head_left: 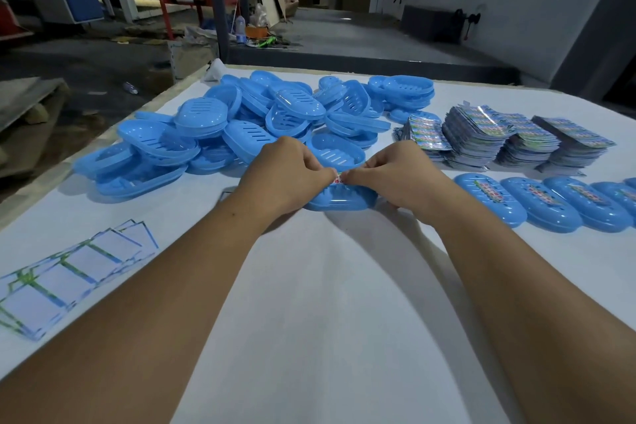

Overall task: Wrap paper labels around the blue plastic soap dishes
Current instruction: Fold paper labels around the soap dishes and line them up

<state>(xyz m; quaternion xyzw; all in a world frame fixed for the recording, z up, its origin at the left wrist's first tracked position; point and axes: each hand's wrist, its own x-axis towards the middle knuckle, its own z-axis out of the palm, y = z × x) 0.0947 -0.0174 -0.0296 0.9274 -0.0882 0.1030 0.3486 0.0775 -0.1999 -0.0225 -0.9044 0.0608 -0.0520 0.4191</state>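
Seen from the head camera: 2 bare forearms reaching forward over a white-covered table. At the middle, flat on the white cover, a blue oval plastic soap dish, partly hidden under both hands. Across its top, a narrow printed paper label with red and green marks, only a small strip of it visible between the fingertips.

Left hand over the dish's left end, fingers curled, thumb and fingertips pinching the left end of the label. Right hand over the dish's right end, fingers likewise curled, pinching the label's right end. Fingertips of the 2 hands nearly touching above the dish's middle.

Just behind the hands, a loose heap of unlabelled blue plastic soap dishes, slotted, lying at all angles, stretching from the table's left side to its far middle. To the right of the heap, several stacks of colourful printed paper labels, standing side by side. In front of those stacks, along the right edge, a row of blue soap dishes already banded with labels, overlapping one another and running out of view.

Near the left edge, a fanned spread of white paper sheets with blue and green borders, blank side up. Beyond the table, a dim concrete workshop floor with clutter.
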